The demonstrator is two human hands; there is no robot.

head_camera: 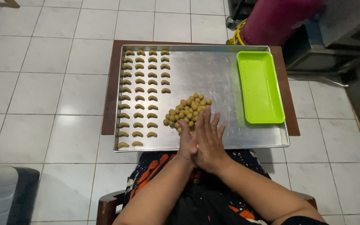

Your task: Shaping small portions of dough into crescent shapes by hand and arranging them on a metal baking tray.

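Pressed hands (203, 141), perhaps hiding dough

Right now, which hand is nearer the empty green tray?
Right. The right hand is pressed palm to palm against the left hand, on the side facing the green tray; both are short of it.

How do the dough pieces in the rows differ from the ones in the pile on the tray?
The rowed pieces are curved crescents; the piled pieces are small round balls. The rowed pieces lie apart in neat columns at the metal tray's left side; the piled pieces are heaped together near the middle, just ahead of the pressed-together hands. Both are the same yellowish-green dough.
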